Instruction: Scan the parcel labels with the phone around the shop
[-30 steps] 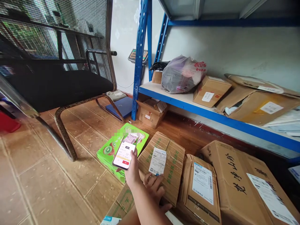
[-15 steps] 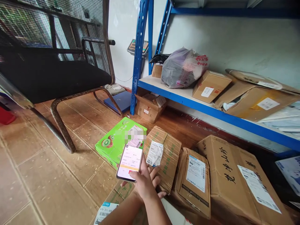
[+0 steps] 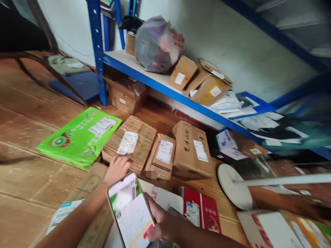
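My right hand [image 3: 161, 225] is closed around a phone [image 3: 130, 210] with a lit screen, held low in front of me. My left hand [image 3: 117, 168] reaches forward, and its fingers rest loosely on the near edge of a ribbed cardboard carton [image 3: 144, 137] with a white shipping label. A flat green kiwi-print box [image 3: 77, 137] lies to that carton's left. On its right lie a smaller labelled carton [image 3: 161, 155] and a brown carton with black characters [image 3: 191, 151]. A flat carton [image 3: 90, 179] lies under my left forearm.
A blue metal shelf [image 3: 155, 81] along the wall carries a grey plastic bag [image 3: 157, 44], small cartons and envelopes. A red-and-white parcel [image 3: 199, 210] lies near my right hand. A white round stand base [image 3: 230, 186] is at the right, and a chair leg [image 3: 51, 72] at the upper left.
The view has swung right and down. The phone has come back from over the cartons toward me. My left hand has moved to the ribbed carton's near edge.
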Available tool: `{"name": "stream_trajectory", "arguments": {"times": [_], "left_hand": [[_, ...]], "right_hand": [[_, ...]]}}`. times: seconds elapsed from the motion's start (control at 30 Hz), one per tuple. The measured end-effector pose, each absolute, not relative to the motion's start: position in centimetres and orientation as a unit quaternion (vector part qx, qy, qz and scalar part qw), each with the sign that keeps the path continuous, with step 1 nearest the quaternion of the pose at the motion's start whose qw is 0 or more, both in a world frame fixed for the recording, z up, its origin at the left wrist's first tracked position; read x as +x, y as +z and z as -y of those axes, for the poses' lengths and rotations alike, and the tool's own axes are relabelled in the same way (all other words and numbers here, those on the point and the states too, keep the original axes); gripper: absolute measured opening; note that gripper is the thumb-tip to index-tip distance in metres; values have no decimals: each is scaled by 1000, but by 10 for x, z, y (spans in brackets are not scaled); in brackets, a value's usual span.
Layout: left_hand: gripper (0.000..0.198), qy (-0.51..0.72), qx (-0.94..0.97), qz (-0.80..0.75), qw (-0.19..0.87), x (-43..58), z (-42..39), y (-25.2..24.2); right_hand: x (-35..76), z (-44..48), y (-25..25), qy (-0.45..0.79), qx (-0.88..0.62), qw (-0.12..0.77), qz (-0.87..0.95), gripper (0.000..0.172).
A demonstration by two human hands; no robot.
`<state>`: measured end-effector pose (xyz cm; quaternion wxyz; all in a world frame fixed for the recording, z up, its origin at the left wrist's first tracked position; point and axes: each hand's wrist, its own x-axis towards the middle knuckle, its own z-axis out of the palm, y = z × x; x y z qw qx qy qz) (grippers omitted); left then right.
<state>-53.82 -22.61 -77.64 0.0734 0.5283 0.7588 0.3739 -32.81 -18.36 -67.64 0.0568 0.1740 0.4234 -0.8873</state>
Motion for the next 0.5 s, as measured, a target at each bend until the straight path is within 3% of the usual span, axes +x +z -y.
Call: {"name": "stream_trajectory", "arguments": {"times": [0.13, 0.27, 0.4, 0.5], "left_hand": [[45, 261, 643, -714, -92, -543, 220, -779], [46, 208, 643, -710, -198, -523, 220, -775], [53, 211, 732, -633, -134, -447, 225, -752], [67, 170, 889, -425, 6, -359, 238, -734]], "right_hand": [[-216, 164, -645, -848, 287, 147, -421, 89], [-109, 155, -625, -843, 349, 30, -409, 92], [-15, 175, -638, -831, 383, -136, -379, 95], [37, 203, -661, -803, 420, -243, -345, 91]]}}
